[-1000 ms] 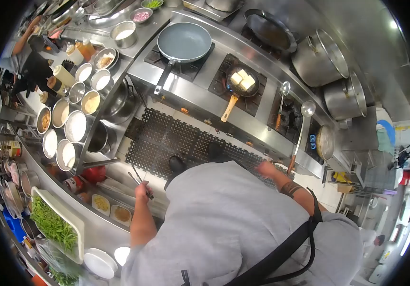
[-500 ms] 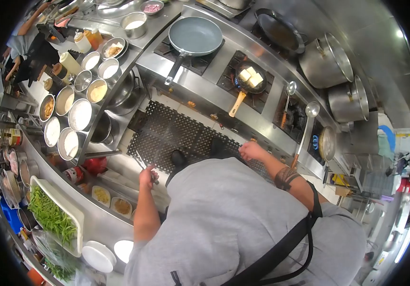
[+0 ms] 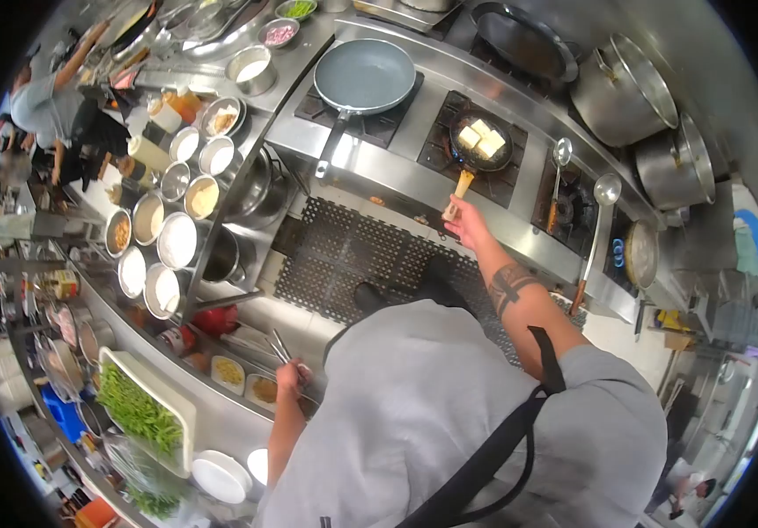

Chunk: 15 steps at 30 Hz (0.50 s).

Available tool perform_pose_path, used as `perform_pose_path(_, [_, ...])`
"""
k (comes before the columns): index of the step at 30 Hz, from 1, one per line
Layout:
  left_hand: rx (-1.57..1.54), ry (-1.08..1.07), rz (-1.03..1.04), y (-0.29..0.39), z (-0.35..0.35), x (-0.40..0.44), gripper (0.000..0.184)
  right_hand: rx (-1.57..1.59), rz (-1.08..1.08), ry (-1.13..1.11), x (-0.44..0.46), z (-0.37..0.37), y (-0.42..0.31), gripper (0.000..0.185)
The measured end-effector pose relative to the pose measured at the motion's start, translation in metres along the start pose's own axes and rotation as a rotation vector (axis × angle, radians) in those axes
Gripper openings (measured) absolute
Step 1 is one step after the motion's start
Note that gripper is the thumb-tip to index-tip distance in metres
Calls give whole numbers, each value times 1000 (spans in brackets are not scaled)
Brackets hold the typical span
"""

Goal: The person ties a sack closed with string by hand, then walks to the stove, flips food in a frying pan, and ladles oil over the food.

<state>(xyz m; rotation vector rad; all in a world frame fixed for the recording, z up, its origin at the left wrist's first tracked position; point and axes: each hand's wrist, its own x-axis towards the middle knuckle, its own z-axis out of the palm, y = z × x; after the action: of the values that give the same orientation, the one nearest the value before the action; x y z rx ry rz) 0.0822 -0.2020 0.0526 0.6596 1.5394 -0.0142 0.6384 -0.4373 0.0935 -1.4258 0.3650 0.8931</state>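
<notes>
Big diff from where I stand: R hand (image 3: 467, 225) is now on the light wooden handle (image 3: 463, 185) of the small round black frying pan (image 3: 474, 113); half a sec ago it's off the handle, out over the black perforated floor mat (image 3: 344, 251). Grip there is narrow, holding the handle's end. R arm reaches fwd to the stove now vs. bent closer to the body bef.

L hand (image 3: 290, 378) same as prev.: grip closed on slim silver metal tongs (image 3: 281, 347), held out low on the L side, nr a small white tub of yellow food (image 3: 228, 374). Can't tell if the tongs' tips touch anything.

Pan sits on the same burner as bef., mid steel stove (image 3: 405, 172), handle pointing back twd the person. Inside: a few pale-yellow blocks (image 3: 481, 138), straight-edged, bunched tog., dark pan surface showing round them. Too small to see any browning. Blue flame (image 3: 455, 157) shows at the pan's edge nr the handle. To its L, a big round grey frying pan (image 3: 364, 75) w/ black handle; to its R, two long-handled metal ladles (image 3: 562, 152).
</notes>
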Motion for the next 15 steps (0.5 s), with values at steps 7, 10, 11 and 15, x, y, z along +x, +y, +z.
perform_pose_path(7, [174,16,78,43,2,-41,13,393,-75,102,21,21,3,29])
perform_pose_path(10, [176,14,93,54,2,-39,15,272,-94,77,19,17,2,25])
perform_pose_path(11, [179,23,100,54,2,-38,14,214,-142,132,23,13,1,25])
perform_pose_path(15, [213,-15,121,61,1,-16,14,104,-94,126,18,5,-4,26])
